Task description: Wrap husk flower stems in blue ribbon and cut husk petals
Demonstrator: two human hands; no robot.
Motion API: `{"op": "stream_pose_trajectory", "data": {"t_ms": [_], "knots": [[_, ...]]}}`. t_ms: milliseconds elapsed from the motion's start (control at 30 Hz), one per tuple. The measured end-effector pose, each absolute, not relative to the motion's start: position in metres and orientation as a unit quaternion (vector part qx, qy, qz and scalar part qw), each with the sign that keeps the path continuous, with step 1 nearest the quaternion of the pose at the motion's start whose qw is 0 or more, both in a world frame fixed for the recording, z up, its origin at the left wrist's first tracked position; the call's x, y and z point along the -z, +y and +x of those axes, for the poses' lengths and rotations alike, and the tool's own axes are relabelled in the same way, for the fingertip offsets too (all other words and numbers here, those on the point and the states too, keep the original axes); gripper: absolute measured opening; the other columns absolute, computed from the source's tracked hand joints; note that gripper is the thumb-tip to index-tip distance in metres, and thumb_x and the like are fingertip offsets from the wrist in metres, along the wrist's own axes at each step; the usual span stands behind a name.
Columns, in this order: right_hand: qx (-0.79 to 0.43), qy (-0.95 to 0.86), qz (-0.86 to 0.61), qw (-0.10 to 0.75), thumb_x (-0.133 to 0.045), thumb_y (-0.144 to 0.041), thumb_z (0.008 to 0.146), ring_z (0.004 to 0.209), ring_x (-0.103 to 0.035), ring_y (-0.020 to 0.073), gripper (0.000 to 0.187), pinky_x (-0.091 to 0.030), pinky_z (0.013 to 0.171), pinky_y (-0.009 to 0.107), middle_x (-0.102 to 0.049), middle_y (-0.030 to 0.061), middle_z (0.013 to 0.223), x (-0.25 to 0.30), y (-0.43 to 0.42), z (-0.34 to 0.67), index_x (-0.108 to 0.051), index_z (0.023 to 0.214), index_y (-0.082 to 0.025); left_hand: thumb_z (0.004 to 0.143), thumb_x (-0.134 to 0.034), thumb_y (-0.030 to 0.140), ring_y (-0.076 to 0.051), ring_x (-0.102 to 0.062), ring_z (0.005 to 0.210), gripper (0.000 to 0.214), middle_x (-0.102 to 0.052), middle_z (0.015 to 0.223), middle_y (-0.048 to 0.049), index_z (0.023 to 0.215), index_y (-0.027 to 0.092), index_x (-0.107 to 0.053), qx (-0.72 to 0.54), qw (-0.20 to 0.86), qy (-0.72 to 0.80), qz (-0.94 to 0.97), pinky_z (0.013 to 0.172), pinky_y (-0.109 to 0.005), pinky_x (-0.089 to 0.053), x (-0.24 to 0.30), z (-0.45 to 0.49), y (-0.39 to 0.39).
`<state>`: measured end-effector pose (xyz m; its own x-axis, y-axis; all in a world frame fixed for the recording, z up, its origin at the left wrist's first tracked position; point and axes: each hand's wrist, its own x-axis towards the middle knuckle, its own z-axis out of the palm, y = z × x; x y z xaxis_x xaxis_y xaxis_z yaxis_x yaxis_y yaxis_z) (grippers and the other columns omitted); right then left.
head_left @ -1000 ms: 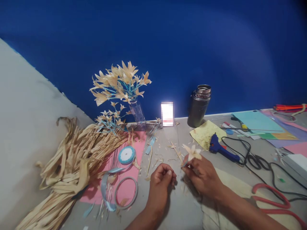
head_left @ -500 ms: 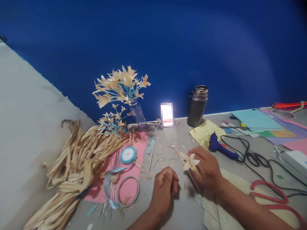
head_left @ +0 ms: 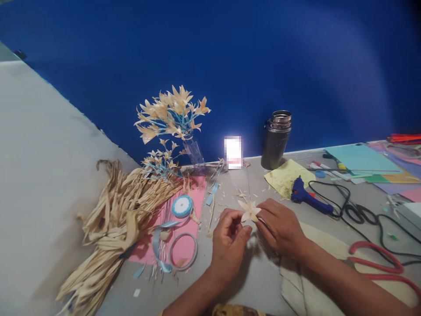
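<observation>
A pale corn husk flower [head_left: 251, 211] faces up between my hands, just over the table. My right hand [head_left: 281, 228] grips it from behind, its fingers partly hidden by the petals. On the other side, my left hand [head_left: 228, 243] is curled, with forefinger and thumb at the left and lower edges of the petals. What lies under the flower is hidden by the fingers. Just beyond is another small husk piece [head_left: 241, 193] on the table. A blue glue gun [head_left: 309, 199] lies to the right of my right hand.
Dried corn husks [head_left: 112, 219] lie left, beside pink paper [head_left: 197, 197], a ribbon spool [head_left: 182, 206] and a tape ring [head_left: 184, 251]. Husk flowers [head_left: 177, 107] stand in a clear vase [head_left: 194, 153]. A dark flask [head_left: 276, 140] stands behind; red-handled scissors [head_left: 378, 252] lie right.
My left hand has moved up to the flower, its fingers now at the petals. My right hand has shifted the flower slightly left and up. The view has shifted a little.
</observation>
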<state>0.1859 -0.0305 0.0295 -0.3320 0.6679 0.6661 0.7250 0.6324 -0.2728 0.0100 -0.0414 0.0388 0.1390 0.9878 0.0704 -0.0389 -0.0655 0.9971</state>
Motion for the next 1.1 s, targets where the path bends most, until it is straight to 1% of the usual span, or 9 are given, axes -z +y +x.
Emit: {"op": "stream_pose_trajectory", "data": {"t_ms": [133, 233, 433, 633, 733, 833, 933, 1033, 1100], "knots": [[0.034, -0.825, -0.424, 0.372, -0.045, -0.018, 0.097, 0.075, -0.052, 0.0207, 0.021, -0.039, 0.067, 0.033, -0.064, 0.0078, 0.082, -0.031, -0.033, 0.184, -0.063, 0.085, -0.018, 0.084, -0.071, 0.032, -0.020, -0.053, 0.084, 0.010, -0.063, 0.092, -0.0058, 0.087, 0.023, -0.073, -0.480, 0.513, 0.434, 0.564, 0.079, -0.030, -0.042, -0.045, 0.013, -0.038], [0.036, -0.828, -0.427, 0.362, -0.045, -0.020, 0.098, 0.076, -0.053, 0.0209, 0.022, -0.038, 0.067, 0.033, -0.063, 0.0078, 0.081, -0.032, -0.034, 0.184, -0.063, 0.085, -0.018, 0.085, -0.069, 0.035, -0.020, -0.052, 0.077, 0.018, -0.061, 0.080, -0.0047, 0.073, 0.022, -0.071, -0.491, 0.491, 0.438, 0.571, 0.075, -0.030, -0.042, -0.047, 0.014, -0.035], [0.026, -0.833, -0.436, 0.339, -0.047, -0.021, 0.097, 0.075, -0.052, 0.0204, 0.021, -0.036, 0.067, 0.032, -0.063, 0.0067, 0.079, -0.031, -0.035, 0.180, -0.062, 0.083, -0.018, 0.084, -0.069, 0.033, -0.019, -0.055, 0.077, 0.014, -0.064, 0.080, -0.0038, 0.080, 0.021, -0.074, -0.506, 0.471, 0.450, 0.566, 0.075, -0.030, -0.044, -0.044, 0.014, -0.035], [0.026, -0.838, -0.466, 0.284, -0.050, -0.021, 0.094, 0.075, -0.054, 0.0201, 0.020, -0.034, 0.065, 0.032, -0.063, 0.0061, 0.078, -0.029, -0.035, 0.177, -0.063, 0.080, -0.018, 0.083, -0.071, 0.030, -0.015, -0.054, 0.073, 0.014, -0.063, 0.080, -0.0022, 0.075, 0.019, -0.066, -0.549, 0.461, 0.457, 0.527, 0.071, -0.026, -0.043, -0.042, 0.015, -0.035], [-0.001, -0.851, -0.479, 0.214, -0.053, -0.021, 0.092, 0.072, -0.055, 0.0192, 0.019, -0.032, 0.063, 0.032, -0.063, 0.0053, 0.077, -0.024, -0.032, 0.178, -0.064, 0.077, -0.018, 0.080, -0.075, 0.034, -0.010, -0.046, 0.059, 0.021, -0.059, 0.074, 0.0017, 0.076, 0.020, -0.060, -0.593, 0.485, 0.443, 0.466, 0.058, -0.024, -0.038, -0.049, 0.011, -0.027], [-0.043, -0.857, -0.485, 0.169, -0.056, -0.020, 0.091, 0.071, -0.057, 0.0186, 0.017, -0.031, 0.062, 0.031, -0.064, 0.0045, 0.078, -0.016, -0.029, 0.180, -0.065, 0.076, -0.019, 0.077, -0.078, 0.038, -0.006, -0.042, 0.050, 0.030, -0.055, 0.068, 0.0052, 0.077, 0.020, -0.054, -0.633, 0.526, 0.414, 0.389, 0.051, -0.022, -0.033, -0.060, 0.001, -0.013], [-0.079, -0.865, -0.466, 0.171, -0.054, -0.019, 0.093, 0.073, -0.060, 0.0182, 0.021, -0.033, 0.062, 0.029, -0.067, 0.0047, 0.080, -0.008, -0.029, 0.179, -0.068, 0.079, -0.021, 0.071, -0.083, 0.035, -0.004, -0.039, 0.047, 0.035, -0.053, 0.064, 0.0069, 0.075, 0.019, -0.052, -0.642, 0.584, 0.383, 0.316, 0.048, -0.020, -0.031, -0.070, -0.011, -0.002], [-0.127, -0.863, -0.450, 0.190, -0.052, -0.019, 0.095, 0.072, -0.062, 0.0171, 0.024, -0.035, 0.062, 0.027, -0.070, 0.0032, 0.078, -0.004, -0.030, 0.177, -0.071, 0.081, -0.023, 0.067, -0.085, 0.032, -0.002, -0.038, 0.046, 0.037, -0.058, 0.073, 0.0053, 0.074, 0.018, -0.052, -0.619, 0.649, 0.356, 0.263, 0.046, -0.019, -0.029, -0.074, -0.020, 0.001], [-0.161, -0.848, -0.466, 0.194, -0.057, -0.022, 0.093, 0.068, -0.062, 0.0168, 0.020, -0.034, 0.061, 0.027, -0.071, 0.0017, 0.075, -0.005, -0.030, 0.176, -0.071, 0.079, -0.024, 0.067, -0.085, 0.031, -0.001, -0.038, 0.047, 0.035, -0.059, 0.076, 0.0044, 0.075, 0.017, -0.054, -0.601, 0.677, 0.349, 0.242, 0.044, -0.018, -0.027, -0.073, -0.023, 0.000]]}}
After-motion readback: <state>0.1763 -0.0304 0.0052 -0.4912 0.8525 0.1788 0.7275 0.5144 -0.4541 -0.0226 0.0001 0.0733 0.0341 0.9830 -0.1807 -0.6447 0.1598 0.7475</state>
